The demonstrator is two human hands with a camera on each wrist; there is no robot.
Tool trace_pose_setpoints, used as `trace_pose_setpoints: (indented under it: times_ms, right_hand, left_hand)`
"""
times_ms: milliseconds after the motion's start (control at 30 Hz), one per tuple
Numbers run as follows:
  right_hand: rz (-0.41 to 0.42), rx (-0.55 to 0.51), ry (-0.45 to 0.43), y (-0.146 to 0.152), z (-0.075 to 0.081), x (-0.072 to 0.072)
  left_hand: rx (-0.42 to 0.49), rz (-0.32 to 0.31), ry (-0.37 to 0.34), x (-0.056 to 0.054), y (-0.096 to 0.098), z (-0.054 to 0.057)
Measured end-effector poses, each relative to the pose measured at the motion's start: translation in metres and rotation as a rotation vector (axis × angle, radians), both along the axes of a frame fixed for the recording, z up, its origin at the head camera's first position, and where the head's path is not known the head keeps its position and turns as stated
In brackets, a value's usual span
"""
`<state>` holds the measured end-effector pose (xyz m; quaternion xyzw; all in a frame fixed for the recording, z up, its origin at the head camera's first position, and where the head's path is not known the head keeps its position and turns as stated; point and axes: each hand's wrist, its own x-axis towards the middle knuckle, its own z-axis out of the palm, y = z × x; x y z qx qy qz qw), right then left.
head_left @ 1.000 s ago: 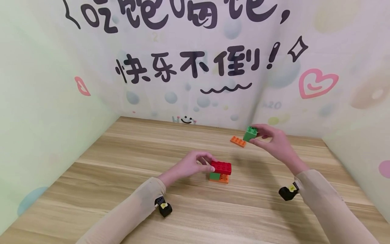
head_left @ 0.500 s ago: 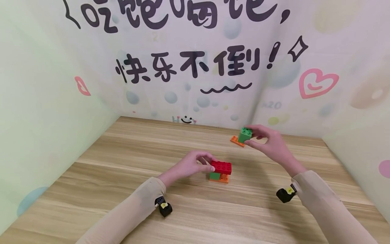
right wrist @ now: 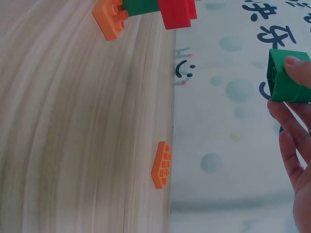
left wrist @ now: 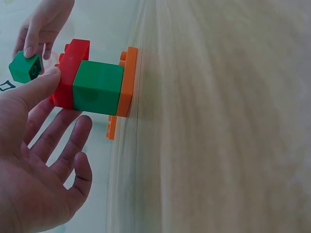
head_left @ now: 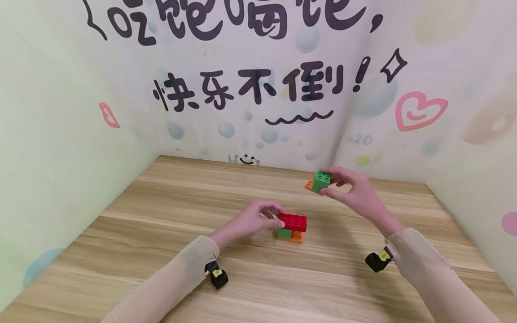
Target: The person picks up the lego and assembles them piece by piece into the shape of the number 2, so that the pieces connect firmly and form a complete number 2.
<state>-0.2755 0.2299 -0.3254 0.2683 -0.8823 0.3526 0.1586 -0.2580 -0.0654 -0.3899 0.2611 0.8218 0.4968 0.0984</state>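
Wood-grain table (head_left: pixel 291 282), printed backdrop (head_left: pixel 250 54), black lettering (head_left: pixel 257 87), 2 pink hearts (head_left: pixel 420 113)

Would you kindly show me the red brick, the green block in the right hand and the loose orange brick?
Red brick (head_left: pixel 294 221), head view: its studded top.
Held green block (head_left: pixel 321 184), head view: its front side face.
Loose orange brick (right wrist: pixel 159 163), right wrist view: its smooth side.

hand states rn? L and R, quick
Left hand: pinching one end of the red brick, which sits on the lower green block.
Right hand: pinching the raised green block, clear of the table.
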Motion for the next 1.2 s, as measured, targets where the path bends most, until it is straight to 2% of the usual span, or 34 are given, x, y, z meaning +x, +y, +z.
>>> trace_pose_setpoints:
  times_ms: [300,733,1200]
  right_hand:
    - [0.025,0.004,0.021,-0.008,0.0,0.007]
    - [0.064,-0.005,0.053,-0.017,-0.008,0.015]
    - [0.102,-0.019,0.027,-0.023,-0.012,0.022]
  left_hand:
    - [-0.007,0.005,0.003,-0.001,0.001,0.0]
    - [-0.009,0.005,0.001,-0.001,0.0,0.0]
    - [0.003,0.005,-0.027,-0.001,0.0,0.001]
